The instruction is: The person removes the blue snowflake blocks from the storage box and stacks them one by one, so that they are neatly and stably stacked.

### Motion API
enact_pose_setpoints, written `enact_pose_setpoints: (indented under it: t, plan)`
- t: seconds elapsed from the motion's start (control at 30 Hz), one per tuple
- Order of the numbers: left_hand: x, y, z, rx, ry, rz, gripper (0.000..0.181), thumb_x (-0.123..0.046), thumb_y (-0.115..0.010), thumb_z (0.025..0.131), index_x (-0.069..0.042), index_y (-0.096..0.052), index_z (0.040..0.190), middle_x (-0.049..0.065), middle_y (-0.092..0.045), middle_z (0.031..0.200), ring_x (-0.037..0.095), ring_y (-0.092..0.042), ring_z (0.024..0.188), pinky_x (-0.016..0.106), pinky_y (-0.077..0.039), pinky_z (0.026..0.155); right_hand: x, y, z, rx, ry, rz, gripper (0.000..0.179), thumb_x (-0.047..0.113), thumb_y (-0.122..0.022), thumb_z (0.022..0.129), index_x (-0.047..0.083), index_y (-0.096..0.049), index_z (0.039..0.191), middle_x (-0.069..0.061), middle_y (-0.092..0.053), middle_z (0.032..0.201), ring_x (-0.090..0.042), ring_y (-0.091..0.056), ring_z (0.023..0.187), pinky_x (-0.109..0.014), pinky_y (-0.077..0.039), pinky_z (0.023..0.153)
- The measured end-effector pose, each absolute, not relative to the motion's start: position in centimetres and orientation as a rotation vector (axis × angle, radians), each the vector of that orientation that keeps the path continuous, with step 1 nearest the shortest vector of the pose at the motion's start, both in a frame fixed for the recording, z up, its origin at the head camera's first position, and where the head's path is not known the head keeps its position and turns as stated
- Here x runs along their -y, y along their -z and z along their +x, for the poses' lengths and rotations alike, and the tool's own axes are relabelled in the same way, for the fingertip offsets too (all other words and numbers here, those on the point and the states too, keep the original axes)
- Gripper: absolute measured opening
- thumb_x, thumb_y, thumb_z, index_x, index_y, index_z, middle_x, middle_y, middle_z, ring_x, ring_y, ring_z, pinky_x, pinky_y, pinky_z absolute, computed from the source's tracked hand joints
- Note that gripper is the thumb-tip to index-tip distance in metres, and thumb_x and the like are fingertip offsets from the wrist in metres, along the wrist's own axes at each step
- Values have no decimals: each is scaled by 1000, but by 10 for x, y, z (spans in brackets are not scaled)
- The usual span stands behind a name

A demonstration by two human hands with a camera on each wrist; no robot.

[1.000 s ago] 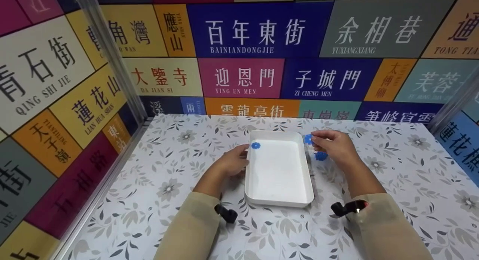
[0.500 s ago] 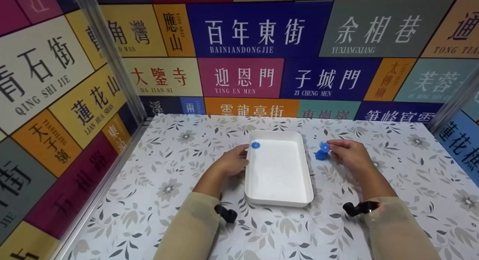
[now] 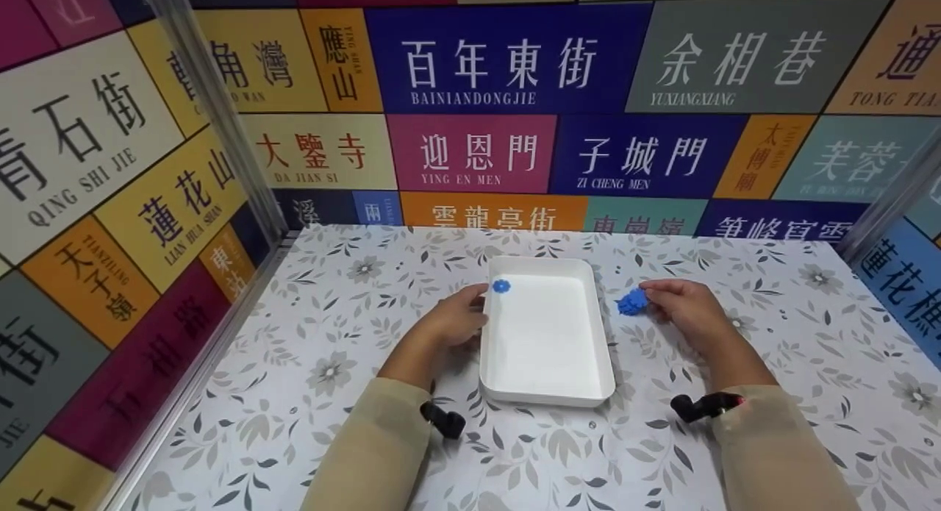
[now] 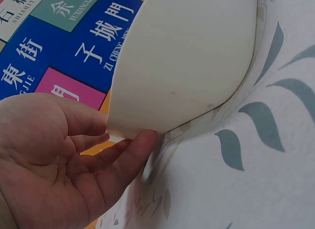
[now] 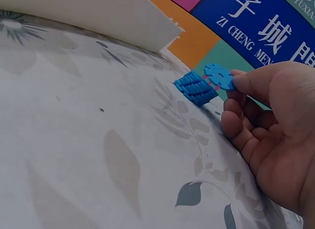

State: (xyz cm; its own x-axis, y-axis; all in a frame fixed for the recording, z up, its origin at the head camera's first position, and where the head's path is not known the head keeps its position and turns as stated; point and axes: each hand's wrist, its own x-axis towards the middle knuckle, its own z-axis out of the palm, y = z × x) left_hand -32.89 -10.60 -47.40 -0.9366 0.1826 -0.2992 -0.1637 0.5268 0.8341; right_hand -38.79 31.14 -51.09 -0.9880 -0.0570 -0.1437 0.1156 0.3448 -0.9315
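The thumb and forefinger of my right hand (image 3: 684, 305) pinch a blue notched snowflake disc (image 5: 219, 76) by its edge. That disc is right at a small heap of similar blue discs (image 5: 195, 88) on the table, right of the white tray (image 3: 544, 342). Another blue disc (image 3: 501, 286) lies in the far left corner of the tray. On the tray's left side, my left hand (image 3: 457, 318) rests its fingertips against the outer wall. The left wrist view shows its fingers (image 4: 142, 143) touching this wall (image 4: 172, 76) low down, with another digit at the rim.
A white cloth with grey flowers and leaves covers the table (image 3: 338, 430). Panels with colourful street-name signs (image 3: 507, 62) rise behind it and along the left and right sides.
My right hand has moved right with its disc, from beside the tray's right rim to the heap, and has come down slightly. The left hand and tray have stayed put.
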Motion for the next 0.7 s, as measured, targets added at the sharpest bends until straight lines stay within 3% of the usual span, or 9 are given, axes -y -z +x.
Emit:
enact_pose_setpoints:
  t: [0.27, 0.7]
  plan:
    - [106, 473, -330, -2434, -1344, 10, 67, -15, -56, 106, -23, -35, 169, 8, -49, 167, 30, -45, 156, 51, -33, 131, -309, 511, -388, -2540, 1642, 52, 45, 31, -68, 106, 3, -68, 141, 12, -74, 94, -6, -66, 82, -23, -59, 75]
    - [103, 473, -329, -2375, -1387, -64, 66, -15, -57, 106, -25, -36, 168, 6, -47, 169, 27, -44, 156, 48, -38, 127, -301, 511, -389, -2624, 1592, 196, 44, 36, -77, 100, 9, -74, 134, 24, -72, 94, -3, -63, 79, -22, -57, 70]
